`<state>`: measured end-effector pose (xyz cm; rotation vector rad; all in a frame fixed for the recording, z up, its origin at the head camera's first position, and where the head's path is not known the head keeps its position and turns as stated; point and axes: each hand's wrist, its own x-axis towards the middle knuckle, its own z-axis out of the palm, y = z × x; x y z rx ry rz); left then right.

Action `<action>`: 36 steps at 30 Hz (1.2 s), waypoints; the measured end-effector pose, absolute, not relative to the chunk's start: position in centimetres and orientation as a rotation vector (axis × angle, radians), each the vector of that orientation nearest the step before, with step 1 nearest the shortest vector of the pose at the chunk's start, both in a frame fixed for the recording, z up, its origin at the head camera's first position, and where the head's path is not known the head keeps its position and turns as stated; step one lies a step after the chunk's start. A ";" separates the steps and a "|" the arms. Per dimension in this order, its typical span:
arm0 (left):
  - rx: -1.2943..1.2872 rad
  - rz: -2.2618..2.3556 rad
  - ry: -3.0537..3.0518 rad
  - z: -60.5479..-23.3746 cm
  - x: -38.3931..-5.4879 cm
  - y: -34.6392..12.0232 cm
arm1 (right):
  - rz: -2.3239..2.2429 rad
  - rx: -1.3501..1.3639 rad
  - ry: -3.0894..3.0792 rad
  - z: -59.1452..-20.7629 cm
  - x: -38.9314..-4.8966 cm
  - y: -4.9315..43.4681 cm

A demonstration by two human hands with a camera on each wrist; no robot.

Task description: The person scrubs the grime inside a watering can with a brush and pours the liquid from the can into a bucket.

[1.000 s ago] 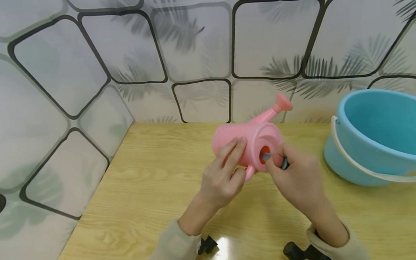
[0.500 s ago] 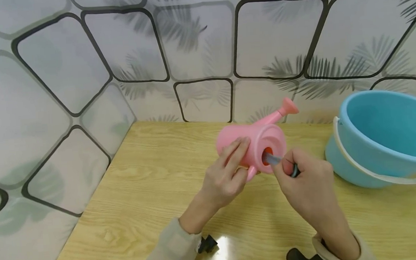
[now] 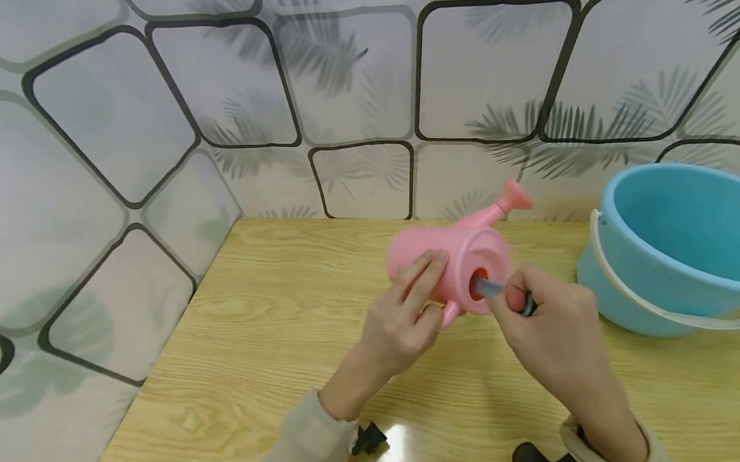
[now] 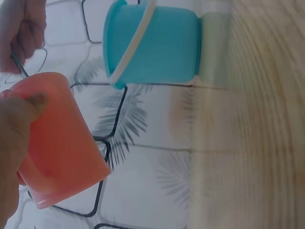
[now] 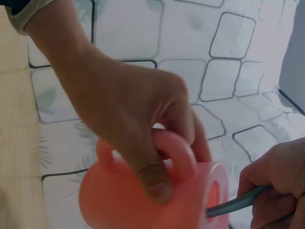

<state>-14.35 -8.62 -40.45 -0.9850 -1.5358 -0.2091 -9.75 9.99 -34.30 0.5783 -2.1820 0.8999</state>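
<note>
Although bare, hands (image 3: 398, 328) (image 3: 561, 332) full: left, smooth cylindrical watering can (image 3: 460, 247); right, slim grey-blue tool (image 3: 491, 287).

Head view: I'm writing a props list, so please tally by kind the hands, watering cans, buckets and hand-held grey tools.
Hands: 2 (left hand, right hand)
Watering can: 1
Bucket: 1
Grey tool: 1
Total: 5
</note>
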 end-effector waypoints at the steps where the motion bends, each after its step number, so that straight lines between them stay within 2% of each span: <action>1: -0.998 -0.200 -1.536 -40.5 -14.3 -8.5 | 0.896 0.577 -2.194 -34.3 -9.9 10.0; 13: -0.993 -0.196 -1.554 -40.9 -14.7 -8.5 | 0.953 0.552 -2.299 -34.3 -10.5 10.4; 17: -0.952 -0.214 -1.567 -40.9 -14.7 -8.7 | 1.135 0.554 -2.352 -34.2 -10.8 10.9; 22: -0.885 -0.235 -1.557 -40.6 -14.9 -9.1 | 1.643 0.818 -2.324 -33.8 -11.7 12.1; 25: -0.884 -0.267 -1.554 -40.4 -15.0 -9.2 | 1.773 1.022 -2.253 -34.1 -12.3 12.6; 28: -0.896 -0.297 -1.556 -40.4 -15.0 -9.3 | 1.525 1.104 -2.220 -34.5 -12.5 12.6; 32: -0.907 -0.295 -1.561 -40.5 -15.1 -9.4 | 1.015 1.064 -2.147 -34.9 -12.7 12.2; 36: -0.906 -0.291 -1.556 -40.4 -15.1 -9.5 | 0.800 1.091 -2.031 -35.1 -13.2 11.8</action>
